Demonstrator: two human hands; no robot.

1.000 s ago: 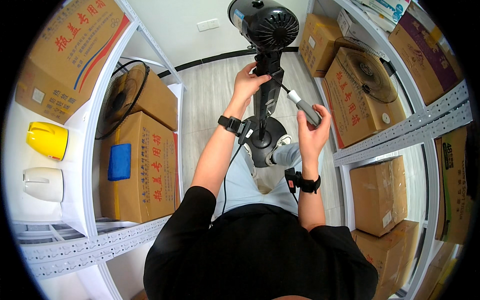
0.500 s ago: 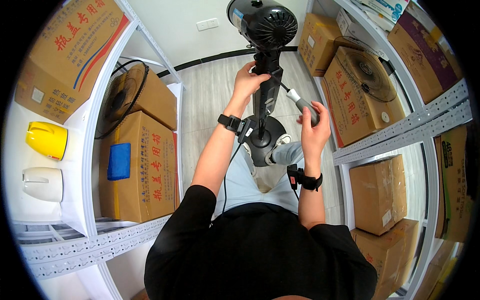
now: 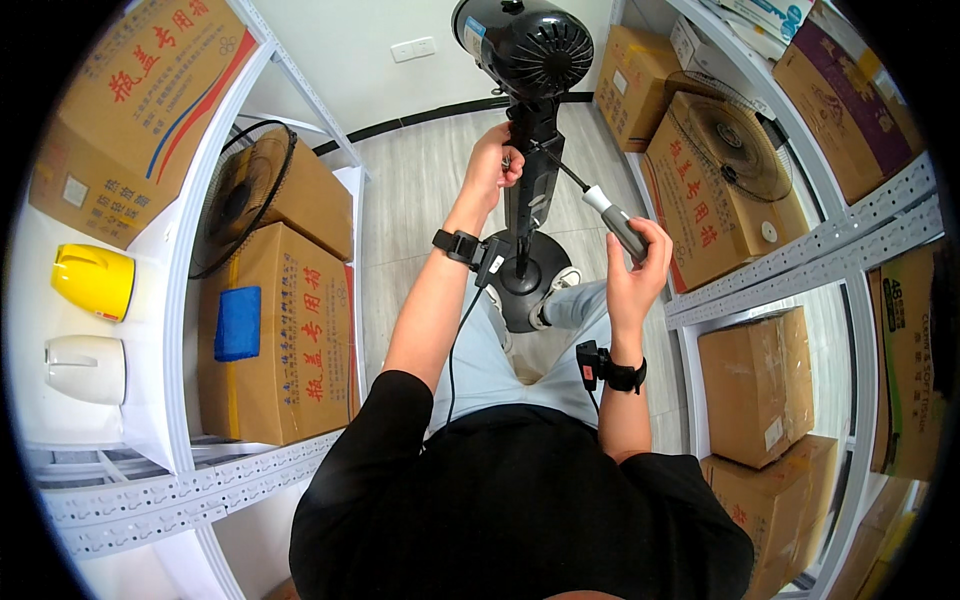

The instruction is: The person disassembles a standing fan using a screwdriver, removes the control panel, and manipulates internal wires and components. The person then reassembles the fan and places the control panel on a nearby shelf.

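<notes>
A black pedestal fan (image 3: pixel 535 60) without its grille stands between my feet, with its motor housing at the top and a round base (image 3: pixel 525 300) on the floor. My right hand (image 3: pixel 640 265) is closed round the grey and white handle of a screwdriver (image 3: pixel 612 212). The shaft runs up and left to the fan's neck, and its tip is at or close to the column. On the column's left side my left hand (image 3: pixel 490 165) has its fingers curled in. Something small and dark shows between thumb and forefinger, too small to name.
Metal shelves flank me, holding cardboard boxes (image 3: pixel 275 340). One fan grille (image 3: pixel 245 200) leans on the left shelf, another (image 3: pixel 730 140) lies on the right. A yellow motor cover (image 3: pixel 95 282), a white one (image 3: pixel 85 368) and a blue cloth (image 3: pixel 238 323) are at left.
My left thumb and fingers have drawn back from the column and curled in. The screwdriver's handle has shifted right and slightly down with my right hand, showing more of the shaft.
</notes>
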